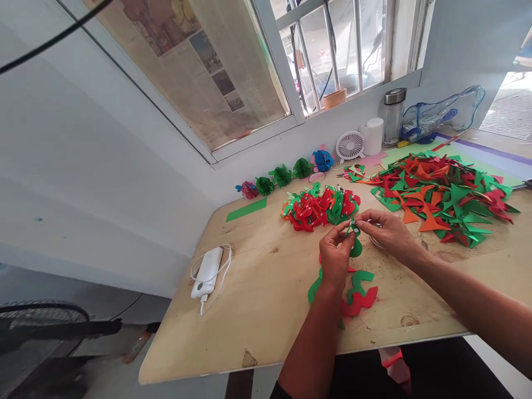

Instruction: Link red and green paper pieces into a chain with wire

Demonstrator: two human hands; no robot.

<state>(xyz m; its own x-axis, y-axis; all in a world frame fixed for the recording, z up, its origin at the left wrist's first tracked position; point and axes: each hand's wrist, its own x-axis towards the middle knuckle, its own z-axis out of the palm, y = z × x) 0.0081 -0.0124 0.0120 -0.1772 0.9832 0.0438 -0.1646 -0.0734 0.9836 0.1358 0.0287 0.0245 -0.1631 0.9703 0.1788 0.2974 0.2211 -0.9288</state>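
Note:
My left hand [337,249] pinches a green paper piece [356,247] just above the table. Touching its upper end, near a small white bit, are the fingertips of my right hand [384,230]. Red and green wavy cutouts lie below and around my left hand: a green one [359,281] and a red one [359,302] to its right, with more green partly hidden behind my left wrist. Just beyond my hands sits a pile of red and green cut shapes with white dots [310,209]. Some white loops show under my right hand.
A large heap of red, green and orange scraps [453,194] covers the table's right. A white power bank [208,271] with cable lies left. Along the wall stand paper balls [281,175], a small fan [350,146] and a glass bottle [393,117].

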